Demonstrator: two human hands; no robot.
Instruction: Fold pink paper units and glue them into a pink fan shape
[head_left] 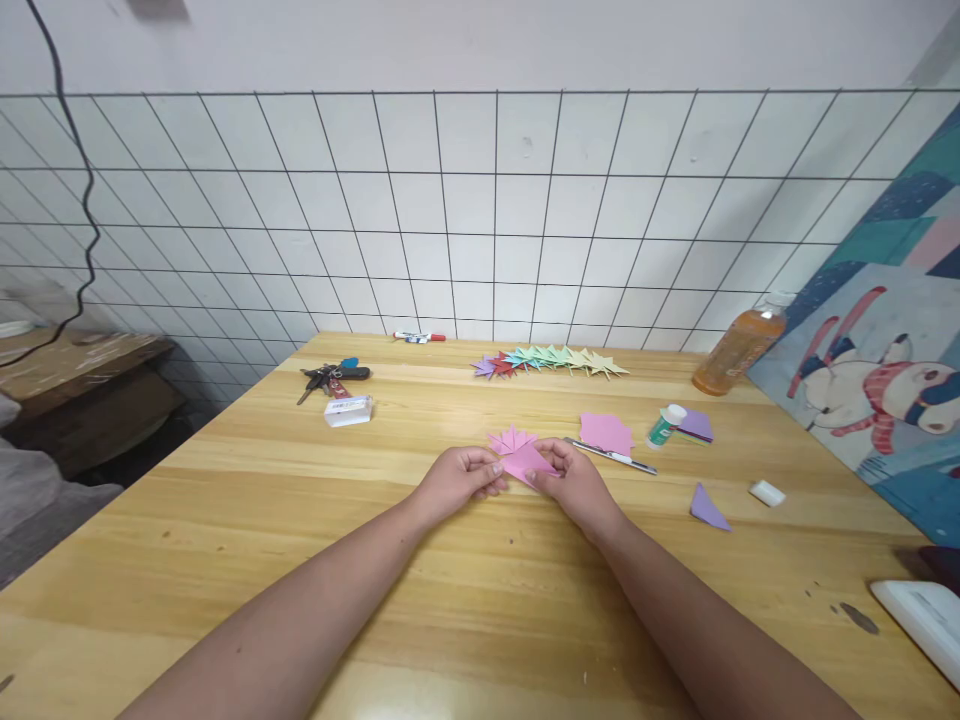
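Observation:
Between my two hands is a pink sheet of folding paper (pixel 527 461), its edges pinched by the fingers. My left hand (pixel 465 475) grips its left corner between thumb and fingers. On the right side, my right hand (pixel 574 483) holds the sheet with the thumb on top. Just behind it lies a pink pleated paper piece (pixel 511 440) with pointed tips, partly covered by the sheet. A stack of pink paper squares (pixel 606 434) and a slim metal-grey pen or cutter (pixel 611 456) lie right of my right hand.
Farther back lies a row of folded paper stars (pixel 551 361). At right are a glue stick (pixel 666 426), coloured paper squares (pixel 696 425), a purple folded triangle (pixel 709 507), a white eraser (pixel 767 493) and a bottle (pixel 741 345). Keys (pixel 334 376), a small box (pixel 348 410) and a marker (pixel 418 337) lie left.

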